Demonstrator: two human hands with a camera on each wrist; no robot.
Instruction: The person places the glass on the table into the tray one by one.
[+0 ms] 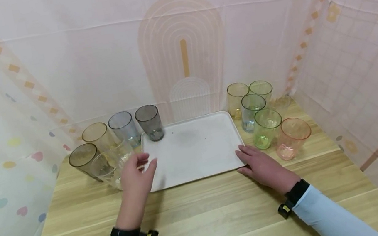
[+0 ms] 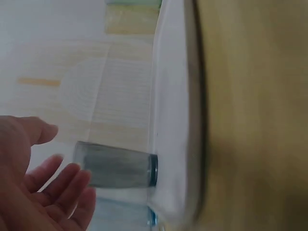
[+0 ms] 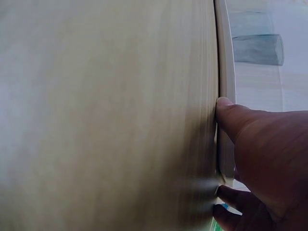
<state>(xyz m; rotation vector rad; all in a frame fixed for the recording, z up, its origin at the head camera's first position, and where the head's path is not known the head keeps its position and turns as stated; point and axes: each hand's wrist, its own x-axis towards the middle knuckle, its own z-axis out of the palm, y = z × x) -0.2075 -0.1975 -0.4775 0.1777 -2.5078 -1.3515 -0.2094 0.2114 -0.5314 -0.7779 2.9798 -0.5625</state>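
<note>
A white rectangular tray point(image 1: 194, 146) lies on the wooden table. On its back left corner stands a dark grey tumbler point(image 1: 150, 124), which also shows in the left wrist view point(image 2: 115, 166). My left hand point(image 1: 136, 175) hovers at the tray's left side, fingers loosely bent and thumb apart, holding nothing. Just left of it is a clear tumbler point(image 1: 104, 168), partly hidden by the hand in the head view. My right hand point(image 1: 261, 165) holds the tray's front right corner, its thumb on the front edge point(image 3: 225, 102) and its fingers round the right side.
Left of the tray stand a brown tumbler point(image 1: 84, 159), an amber one point(image 1: 97, 136) and a blue-grey one point(image 1: 124, 127). To the right are yellow point(image 1: 238, 98), blue point(image 1: 252, 113), green point(image 1: 266, 127) and pink point(image 1: 292, 137) tumblers. A patterned cloth point(image 1: 96, 66) hangs behind.
</note>
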